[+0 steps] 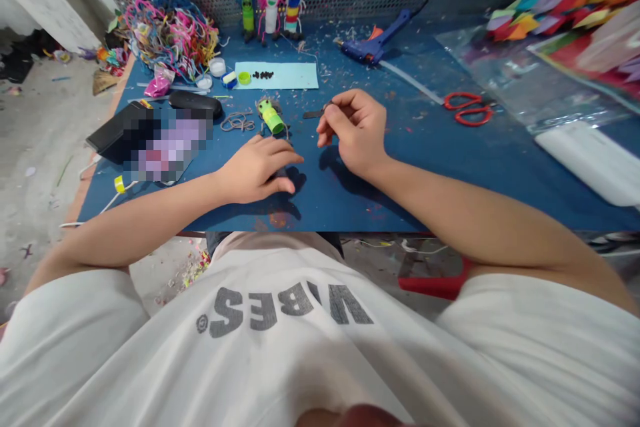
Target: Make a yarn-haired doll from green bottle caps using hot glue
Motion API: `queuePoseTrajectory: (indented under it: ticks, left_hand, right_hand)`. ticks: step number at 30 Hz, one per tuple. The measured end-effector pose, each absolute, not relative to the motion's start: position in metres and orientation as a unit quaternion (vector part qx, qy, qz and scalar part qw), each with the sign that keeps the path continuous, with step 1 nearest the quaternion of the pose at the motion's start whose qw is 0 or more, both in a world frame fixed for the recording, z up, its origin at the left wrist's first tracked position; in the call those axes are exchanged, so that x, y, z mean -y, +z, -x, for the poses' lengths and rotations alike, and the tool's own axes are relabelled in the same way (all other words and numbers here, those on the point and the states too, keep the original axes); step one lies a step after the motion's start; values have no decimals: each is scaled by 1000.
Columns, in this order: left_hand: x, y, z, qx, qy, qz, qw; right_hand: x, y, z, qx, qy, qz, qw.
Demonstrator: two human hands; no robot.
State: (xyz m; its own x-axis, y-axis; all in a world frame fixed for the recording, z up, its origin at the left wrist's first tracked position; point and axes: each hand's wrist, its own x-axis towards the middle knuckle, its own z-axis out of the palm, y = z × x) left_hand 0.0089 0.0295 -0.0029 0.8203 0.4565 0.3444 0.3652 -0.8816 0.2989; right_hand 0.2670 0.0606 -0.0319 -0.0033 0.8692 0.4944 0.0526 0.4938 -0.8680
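Observation:
My left hand [260,170] hovers low over the blue table with its fingers apart and nothing in them. Just beyond its fingertips lies a small green doll [271,117] with dark eyes and thin grey yarn limbs. A loose coil of grey yarn [238,121] rests to the left of the doll. My right hand [356,127] is closed in a pinch on a thin, flat, dark strip [314,114], which points left towards the doll. What kind of tool or piece the strip is cannot be made out.
Three yarn-haired dolls [271,10] stand at the back, beside a heap of coloured yarn [167,33]. Small black beads [263,75] sit on a pale blue card [295,76]. A blue glue gun [373,45], red-handled scissors [467,109] and a white box [590,163] lie rightward; a phone [173,147] lies left.

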Motion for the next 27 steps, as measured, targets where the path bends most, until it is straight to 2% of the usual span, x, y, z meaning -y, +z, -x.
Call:
queuePoseTrajectory:
  ticks: [4,8,14,27]
  left_hand:
    - [-48,-1,-4,-361,275,-886,90]
    - [-73,-5,1,-441,276,-853,31]
    - [-94,-14,2,-420,232,-875,57]
    - [-103,-16,-4,-423,246,-869,71]
  right_hand:
    - [-48,-27,-261,644,344,360,581]
    - [-43,-24,-260,677,336,361,546]
    - [-45,-32,-259,692,353,331,535]
    - [-52,-39,-262,681,390,339,518]
